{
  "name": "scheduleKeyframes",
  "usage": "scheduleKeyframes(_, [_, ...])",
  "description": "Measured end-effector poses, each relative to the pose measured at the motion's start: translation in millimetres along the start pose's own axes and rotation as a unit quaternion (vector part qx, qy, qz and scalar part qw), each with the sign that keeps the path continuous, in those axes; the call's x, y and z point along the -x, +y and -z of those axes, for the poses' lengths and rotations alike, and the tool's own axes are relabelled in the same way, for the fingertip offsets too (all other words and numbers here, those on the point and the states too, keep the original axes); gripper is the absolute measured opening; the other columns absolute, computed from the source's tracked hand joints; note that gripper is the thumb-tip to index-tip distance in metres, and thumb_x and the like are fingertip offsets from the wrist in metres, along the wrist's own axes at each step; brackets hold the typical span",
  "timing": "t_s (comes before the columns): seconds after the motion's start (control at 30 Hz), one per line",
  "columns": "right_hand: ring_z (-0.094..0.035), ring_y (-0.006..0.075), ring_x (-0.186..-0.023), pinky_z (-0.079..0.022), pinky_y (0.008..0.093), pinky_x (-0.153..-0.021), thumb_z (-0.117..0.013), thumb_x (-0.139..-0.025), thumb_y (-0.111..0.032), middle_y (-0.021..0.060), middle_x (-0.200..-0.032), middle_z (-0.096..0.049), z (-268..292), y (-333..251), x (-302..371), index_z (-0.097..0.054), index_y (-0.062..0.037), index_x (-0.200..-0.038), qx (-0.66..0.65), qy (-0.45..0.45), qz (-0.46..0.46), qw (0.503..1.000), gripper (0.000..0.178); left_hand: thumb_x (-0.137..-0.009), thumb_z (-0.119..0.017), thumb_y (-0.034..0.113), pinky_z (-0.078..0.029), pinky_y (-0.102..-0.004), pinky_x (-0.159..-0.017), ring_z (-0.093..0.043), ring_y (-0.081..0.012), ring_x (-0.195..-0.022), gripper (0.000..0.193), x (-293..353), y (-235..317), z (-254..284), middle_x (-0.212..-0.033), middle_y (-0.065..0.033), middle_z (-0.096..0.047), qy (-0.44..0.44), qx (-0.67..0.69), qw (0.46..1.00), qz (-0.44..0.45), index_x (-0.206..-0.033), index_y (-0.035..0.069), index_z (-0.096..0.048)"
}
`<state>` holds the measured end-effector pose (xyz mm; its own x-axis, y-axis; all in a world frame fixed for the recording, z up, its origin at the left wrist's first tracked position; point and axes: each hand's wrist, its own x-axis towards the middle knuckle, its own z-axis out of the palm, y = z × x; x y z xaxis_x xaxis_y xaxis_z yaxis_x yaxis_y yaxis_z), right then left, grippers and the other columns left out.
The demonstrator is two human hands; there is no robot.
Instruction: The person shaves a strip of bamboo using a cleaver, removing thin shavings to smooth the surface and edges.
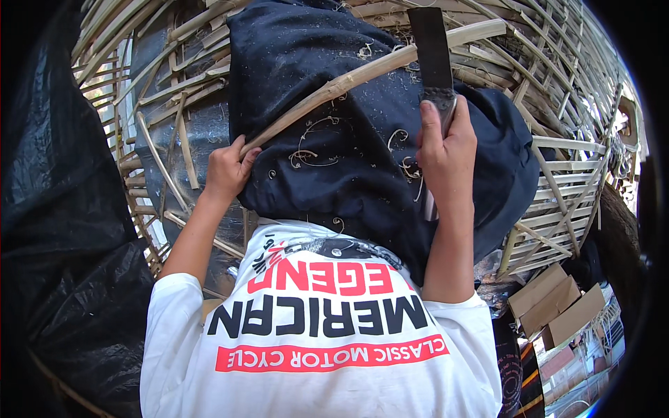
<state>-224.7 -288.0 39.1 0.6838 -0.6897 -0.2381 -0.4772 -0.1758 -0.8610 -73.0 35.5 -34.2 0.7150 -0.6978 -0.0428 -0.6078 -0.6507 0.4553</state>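
My left hand (230, 167) is closed round the near end of a long pale wooden stick (334, 88), perhaps split bamboo. The stick slants up to the right across my lap, and its far end passes behind a knife blade (433, 56). That broad, dark, square-ended blade points away from me. Its metal handle (432, 205) is gripped in my right hand (449, 139), thumb along the top. Whether the blade touches the stick I cannot tell. Beneath both lies a dark cloth (293, 181) over my legs, with thin curled shavings (310, 143) scattered on it.
Slatted lattice panels (564, 188) and loose wooden strips (185, 139) surround my legs. Black plastic sheeting (70, 279) hangs at the left. An open cardboard box (557, 299) stands at the lower right, near a dark trunk-like post (620, 230).
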Motion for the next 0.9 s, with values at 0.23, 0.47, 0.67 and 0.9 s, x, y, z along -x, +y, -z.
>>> scheduleKeyframes(0.23, [-0.066,0.0411,-0.071,-0.049,0.0411,-0.061,-0.059,-0.096,-0.022,0.0214,-0.073,-0.065,-9,10,2,-0.050,0.0001,-0.099,0.042,-0.016,0.041,0.998,0.024,-0.094,-0.060,0.045,-0.050,-0.0458,-0.055,-0.065,-0.0413,-0.063,0.046,-1,7,8,-0.062,-0.0224,-0.061,0.000,-0.047,0.999,-0.006,-0.093,-0.001,-0.062])
scheduleKeyframes(0.47, [-0.060,0.0450,-0.065,-0.047,0.0409,-0.060,-0.058,-0.097,-0.020,0.0229,-0.068,-0.058,-14,-2,-2,-0.048,0.0004,-0.101,0.000,-0.053,0.025,0.998,0.023,-0.092,-0.063,0.043,-0.050,-0.0452,-0.053,-0.064,-0.0395,-0.061,0.041,-4,12,8,-0.061,-0.0201,-0.061,0.007,-0.052,0.999,-0.010,-0.088,0.002,-0.060])
scheduleKeyframes(0.67, [-0.057,0.0302,-0.053,-0.044,0.0343,-0.054,-0.057,-0.098,-0.020,0.0166,-0.065,-0.059,1,-8,-11,-0.049,0.0004,-0.097,-0.038,-0.001,-0.017,0.999,0.021,-0.092,-0.064,0.044,-0.050,-0.0440,-0.052,-0.065,-0.0383,-0.060,0.041,-7,11,3,-0.060,-0.0183,-0.061,0.011,-0.047,0.999,-0.016,-0.084,0.003,-0.058])
scheduleKeyframes(0.9, [-0.062,0.0330,-0.058,-0.046,0.0370,-0.055,-0.059,-0.097,-0.020,0.0190,-0.068,-0.060,-6,-11,-10,-0.050,0.0006,-0.098,0.058,-0.086,0.052,0.993,0.023,-0.091,-0.064,0.045,-0.049,-0.0431,-0.050,-0.064,-0.0372,-0.058,0.041,-4,11,2,-0.059,-0.0176,-0.061,0.027,-0.052,0.998,-0.020,-0.086,0.004,-0.059])
